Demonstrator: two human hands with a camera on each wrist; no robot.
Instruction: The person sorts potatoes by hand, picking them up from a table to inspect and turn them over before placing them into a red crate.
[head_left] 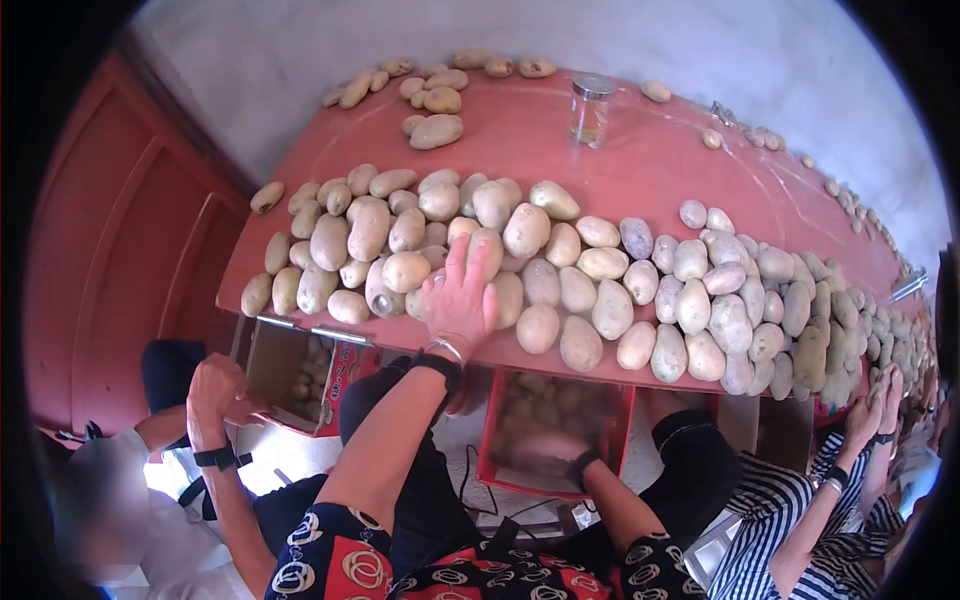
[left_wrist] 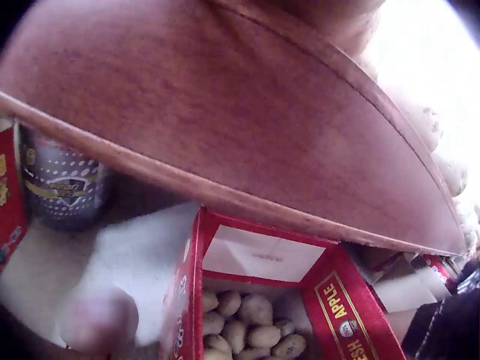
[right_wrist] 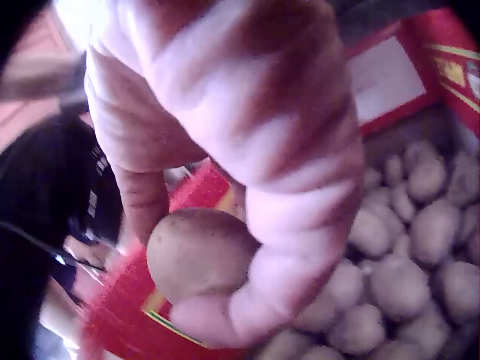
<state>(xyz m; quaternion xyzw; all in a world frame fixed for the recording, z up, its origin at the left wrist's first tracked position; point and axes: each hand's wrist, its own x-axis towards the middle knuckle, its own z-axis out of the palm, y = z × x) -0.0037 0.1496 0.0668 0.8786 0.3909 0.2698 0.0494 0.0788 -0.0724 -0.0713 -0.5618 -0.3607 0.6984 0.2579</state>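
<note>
Red table [head_left: 510, 120] bearing many potatoes [head_left: 368, 228] and a lidded jar [head_left: 590, 112].

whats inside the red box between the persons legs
Potatoes show inside the red box. The right hand, gripping another potato, hides some; the bottom and anything beneath the potatoes can't be seen.

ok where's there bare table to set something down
Bare tabletop lies between the back-left potatoes and the lidded jar, and from the jar forward to the main potato heap. Most of the near edge is crowded, with the left hand on the heap.
</note>
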